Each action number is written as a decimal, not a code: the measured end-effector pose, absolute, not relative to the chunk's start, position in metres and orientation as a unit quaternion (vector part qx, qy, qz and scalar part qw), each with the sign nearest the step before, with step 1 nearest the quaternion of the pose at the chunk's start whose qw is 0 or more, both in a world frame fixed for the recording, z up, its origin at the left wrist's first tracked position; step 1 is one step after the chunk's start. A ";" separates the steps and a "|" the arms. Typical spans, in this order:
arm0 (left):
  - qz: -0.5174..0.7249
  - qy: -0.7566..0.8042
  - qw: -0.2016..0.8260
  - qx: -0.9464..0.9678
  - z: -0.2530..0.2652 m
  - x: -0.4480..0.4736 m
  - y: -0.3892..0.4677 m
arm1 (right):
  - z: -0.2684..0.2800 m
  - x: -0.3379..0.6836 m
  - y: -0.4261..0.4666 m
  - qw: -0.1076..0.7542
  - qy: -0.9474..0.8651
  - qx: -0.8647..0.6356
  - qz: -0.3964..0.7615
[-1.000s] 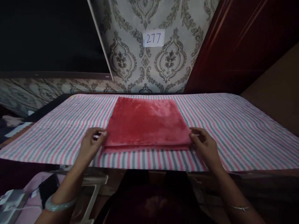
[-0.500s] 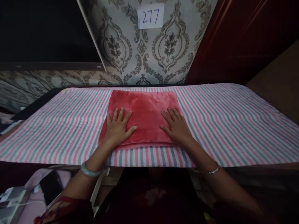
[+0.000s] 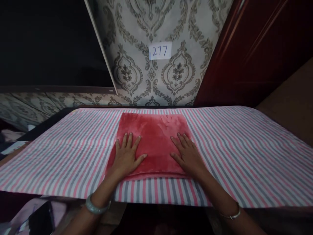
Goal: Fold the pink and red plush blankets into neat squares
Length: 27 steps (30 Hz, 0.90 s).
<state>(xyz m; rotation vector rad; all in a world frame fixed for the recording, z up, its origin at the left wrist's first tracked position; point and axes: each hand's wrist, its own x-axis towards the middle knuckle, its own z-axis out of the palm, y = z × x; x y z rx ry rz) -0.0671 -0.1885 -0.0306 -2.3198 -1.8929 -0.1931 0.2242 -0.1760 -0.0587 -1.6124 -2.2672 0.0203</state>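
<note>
A folded red plush cloth (image 3: 154, 143) lies flat on a table spread with a striped cloth (image 3: 78, 153) in pink, grey and white. Its layered fold shows along the near edge. My left hand (image 3: 127, 157) rests palm down on the red cloth's left side, fingers spread. On its right side lies my right hand (image 3: 188, 155), also palm down with the fingers apart. Neither hand grips anything. A pale green bangle (image 3: 94, 207) circles my left wrist, and a thin silver bracelet (image 3: 232, 215) is on the right one.
Behind the table is a patterned wall with a paper marked 277 (image 3: 160, 51). A large dark screen (image 3: 53, 45) stands at the back left, a dark red glossy panel (image 3: 244, 55) at the back right. Below the table's left front, a phone (image 3: 42, 219) lies on a pink surface.
The view has tilted up, so everything sits lower in the picture. Both hands keep their places on the red cloth, which has not visibly moved on the table.
</note>
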 end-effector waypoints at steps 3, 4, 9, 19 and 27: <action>-0.060 -0.642 0.065 -0.761 -0.026 -0.065 -0.189 | -0.056 0.223 -0.175 0.170 -0.801 -0.574 0.020; -0.056 -0.645 0.057 -0.760 -0.023 -0.066 -0.190 | -0.054 0.223 -0.175 0.165 -0.800 -0.576 0.027; -0.030 -0.638 -0.019 -0.769 0.013 -0.075 -0.184 | -0.025 0.235 -0.164 0.131 -0.817 -0.556 0.082; -0.021 -0.703 0.000 -0.711 0.087 -0.036 -0.054 | 0.068 0.177 -0.058 0.180 -0.721 -0.667 0.054; -0.016 -0.733 -0.008 -0.680 0.013 -0.043 -0.032 | -0.010 0.172 -0.036 0.155 -0.700 -0.696 0.040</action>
